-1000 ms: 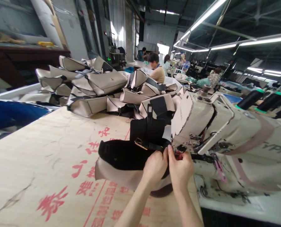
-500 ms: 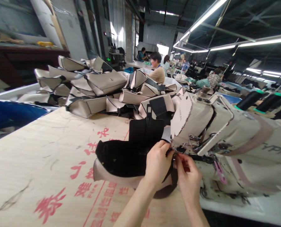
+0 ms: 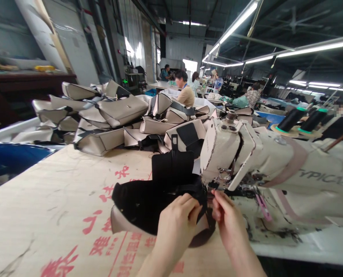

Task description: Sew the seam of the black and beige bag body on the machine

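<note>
A black-and-beige leather handbag lies on the plywood table top, with a black strap panel standing up from it. My left hand grips the black edge of the bag. My right hand pinches a narrow black strip of the bag close to the presser foot of a cream industrial sewing machine. The fingers hide part of the strip, and the needle is too small to make out.
Behind the bag rises a heap of beige bag pieces with black trim. Black thread cones stand beyond the machine. A co-worker in a tan top sits past the heap. Blue material lies at the left.
My hands have drawn apart, the left lower on the bag and the right further from it. The whole scene has shifted left and slightly down as my head turned.
</note>
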`<state>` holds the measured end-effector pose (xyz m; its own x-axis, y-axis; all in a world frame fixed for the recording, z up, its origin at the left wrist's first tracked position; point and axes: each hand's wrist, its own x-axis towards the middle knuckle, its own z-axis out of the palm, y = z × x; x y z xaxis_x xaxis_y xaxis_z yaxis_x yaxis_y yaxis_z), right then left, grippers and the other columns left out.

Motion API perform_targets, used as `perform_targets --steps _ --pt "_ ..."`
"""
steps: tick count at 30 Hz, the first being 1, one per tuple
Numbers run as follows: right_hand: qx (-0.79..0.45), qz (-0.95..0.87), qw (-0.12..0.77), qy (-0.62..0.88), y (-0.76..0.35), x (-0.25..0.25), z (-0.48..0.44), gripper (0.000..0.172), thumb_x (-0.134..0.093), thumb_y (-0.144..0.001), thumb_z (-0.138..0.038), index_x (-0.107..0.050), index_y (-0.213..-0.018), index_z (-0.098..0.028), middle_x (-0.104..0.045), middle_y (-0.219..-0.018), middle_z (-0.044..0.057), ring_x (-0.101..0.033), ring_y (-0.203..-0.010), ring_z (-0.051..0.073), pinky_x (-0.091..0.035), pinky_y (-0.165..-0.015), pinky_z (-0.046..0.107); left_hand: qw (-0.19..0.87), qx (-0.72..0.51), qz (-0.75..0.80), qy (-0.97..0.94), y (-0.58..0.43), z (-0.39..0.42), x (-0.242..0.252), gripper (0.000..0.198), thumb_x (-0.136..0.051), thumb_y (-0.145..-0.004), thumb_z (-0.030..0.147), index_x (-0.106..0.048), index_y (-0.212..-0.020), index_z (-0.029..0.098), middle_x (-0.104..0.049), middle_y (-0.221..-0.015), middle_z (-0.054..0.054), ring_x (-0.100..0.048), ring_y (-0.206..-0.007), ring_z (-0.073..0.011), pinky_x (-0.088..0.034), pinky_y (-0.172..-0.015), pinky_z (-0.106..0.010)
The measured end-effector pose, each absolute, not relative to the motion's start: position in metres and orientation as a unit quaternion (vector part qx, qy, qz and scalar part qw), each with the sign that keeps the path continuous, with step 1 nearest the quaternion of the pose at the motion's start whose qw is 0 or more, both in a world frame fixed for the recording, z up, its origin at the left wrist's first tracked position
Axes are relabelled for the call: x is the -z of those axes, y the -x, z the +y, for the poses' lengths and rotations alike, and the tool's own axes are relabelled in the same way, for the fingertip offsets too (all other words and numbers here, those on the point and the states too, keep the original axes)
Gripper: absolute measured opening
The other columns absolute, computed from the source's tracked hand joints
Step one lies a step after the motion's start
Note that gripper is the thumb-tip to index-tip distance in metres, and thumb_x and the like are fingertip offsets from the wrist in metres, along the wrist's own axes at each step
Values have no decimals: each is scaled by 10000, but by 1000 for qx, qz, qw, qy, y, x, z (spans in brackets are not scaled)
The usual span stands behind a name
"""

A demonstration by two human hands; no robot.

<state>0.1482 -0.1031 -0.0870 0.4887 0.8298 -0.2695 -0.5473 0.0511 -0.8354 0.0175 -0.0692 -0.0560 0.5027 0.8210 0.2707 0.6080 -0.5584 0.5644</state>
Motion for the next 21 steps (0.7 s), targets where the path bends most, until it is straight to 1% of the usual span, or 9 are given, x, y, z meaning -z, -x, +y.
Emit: perform_targets --steps 2,4,5,7,10,14,17,19,21 --pt "-449 -152 713 517 -149 93 -106 319 -742 -631 -413 -618 -755 -147 -420 -505 -72 -287 -420 38 -177 -393 182 221 -319 437 -811 -30 -58 58 168 -445 -873 221 -598 -802 213 -604 -857 -6 -564 -773 -128 -395 -668 -218" --pt "-443 -163 702 534 -149 100 -112 323 -740 -628 -431 -607 -715 -150 -423 -502 -68 -293 -424 42 -172 -396 188 221 -346 447 -795 -45 -47 58 94 -502 -831 196 -585 -786 199 -589 -855 -6 -554 -755 -124 -395 -650 -209" --pt "-449 -165 695 537 -149 104 -115 330 -740 -624 -439 -614 -725 -151 -425 -502 -67 -294 -422 43 -170 -396 190 215 -349 455 -791 -52 -42 58 70 -535 -797 172 -569 -740 190 -578 -827 -4 -543 -728 -122 -388 -624 -206" --pt "-463 -169 684 538 -147 109 -120 357 -741 -620 -449 -637 -779 -147 -423 -500 -66 -296 -418 44 -168 -394 191 203 -345 462 -791 -61 -34 58 128 -567 -742 124 -521 -636 181 -556 -751 6 -520 -671 -115 -363 -574 -203" --pt "-462 -181 672 550 -147 115 -123 379 -726 -635 -469 -646 -806 -140 -415 -494 -64 -297 -422 49 -174 -394 190 193 -339 450 -803 -61 -31 58 209 -536 -760 111 -483 -568 177 -549 -689 13 -510 -637 -105 -342 -562 -203" --pt "-436 -200 665 573 -150 111 -120 389 -715 -633 -495 -644 -790 -146 -449 -511 -51 -323 -438 60 -194 -394 188 196 -317 424 -825 -41 -41 55 180 -537 -792 150 -523 -616 183 -567 -698 18 -520 -663 -110 -354 -595 -206" --pt "-400 -233 656 596 -151 102 -114 392 -691 -661 -492 -656 -850 -149 -569 -636 -7 -376 -472 71 -251 -410 192 205 -308 414 -832 -28 -50 55 153 -550 -795 160 -528 -648 191 -557 -694 28 -513 -667 -111 -359 -608 -205" --pt "-386 -245 659 597 -150 96 -109 403 -675 -679 -484 -662 -901 -148 -609 -704 14 -385 -472 72 -256 -411 199 213 -330 429 -813 -28 -51 56 157 -523 -820 178 -526 -664 194 -539 -696 27 -501 -648 -107 -358 -593 -203" --pt "-379 -240 672 590 -149 93 -106 411 -672 -681 -481 -666 -913 -142 -588 -656 2 -367 -450 69 -231 -400 204 231 -362 440 -788 -35 -49 57 125 -517 -821 177 -532 -699 195 -538 -730 25 -501 -648 -101 -361 -590 -197"
